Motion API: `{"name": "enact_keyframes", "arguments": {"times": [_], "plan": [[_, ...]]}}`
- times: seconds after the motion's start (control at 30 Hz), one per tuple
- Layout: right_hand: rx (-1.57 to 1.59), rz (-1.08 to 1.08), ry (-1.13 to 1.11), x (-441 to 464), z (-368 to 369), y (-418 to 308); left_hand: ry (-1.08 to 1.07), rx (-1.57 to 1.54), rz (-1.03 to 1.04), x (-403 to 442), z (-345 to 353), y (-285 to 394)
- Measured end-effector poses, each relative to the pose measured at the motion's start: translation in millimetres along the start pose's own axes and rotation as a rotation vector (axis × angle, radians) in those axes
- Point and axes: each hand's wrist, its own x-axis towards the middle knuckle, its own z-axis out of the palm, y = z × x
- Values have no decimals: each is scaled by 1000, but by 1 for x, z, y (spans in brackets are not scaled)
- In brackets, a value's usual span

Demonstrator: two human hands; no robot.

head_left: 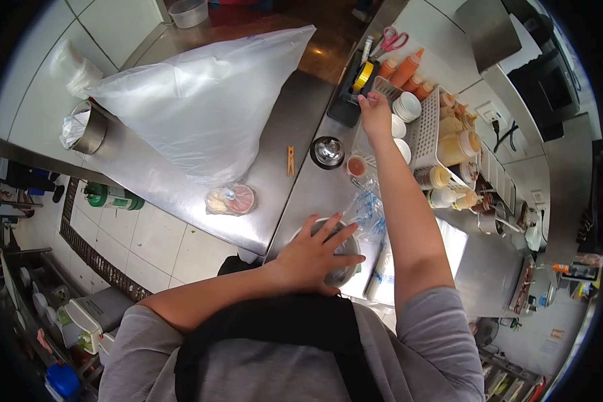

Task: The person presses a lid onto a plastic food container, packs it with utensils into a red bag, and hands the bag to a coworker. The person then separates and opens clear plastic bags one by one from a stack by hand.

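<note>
My left hand (pixel 318 253) lies with its fingers spread over a round bowl (pixel 344 275), which it largely covers. My right hand (pixel 375 114) reaches forward to a black tape dispenser (pixel 345 100) holding a yellow roll of tape (pixel 362 76). Its thumb and forefinger are pinched at the dispenser's side, on what looks like the tape's end; the strip itself is hard to make out. Below that forearm stand a small cup of reddish sauce (pixel 356 166) and a silver call bell (pixel 327 153). Crumpled clear plastic (pixel 367 213) lies beside the bowl.
A large white plastic bag (pixel 201 100) stands on the steel counter (pixel 295 110), with a wrapped food packet (pixel 231 199) at its foot. A wooden clothespin (pixel 291 161) lies nearby. Sauce bottles (pixel 459 147) fill a white basket (pixel 427 127) at the right. Scissors (pixel 394 39) stand behind the dispenser.
</note>
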Motion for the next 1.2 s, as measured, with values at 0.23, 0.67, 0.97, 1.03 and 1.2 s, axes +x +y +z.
{"name": "enact_keyframes", "arguments": {"times": [0.23, 0.67, 0.97, 1.03, 1.2], "plan": [[624, -71, -62, -22, 1, -29, 232, -419, 26, 24, -13, -37], [351, 32, -284, -236, -66, -36, 578, -1043, -702, 221, -25, -234], [455, 22, -184, -235, -98, -21, 562, -378, -848, 209, -21, -223], [502, 66, -135, -233, -117, -15, 973, -796, -675, 206, -27, -199], [607, 147, -242, -241, -183, -10, 1358, -1497, -284, 44, -81, -51]]}}
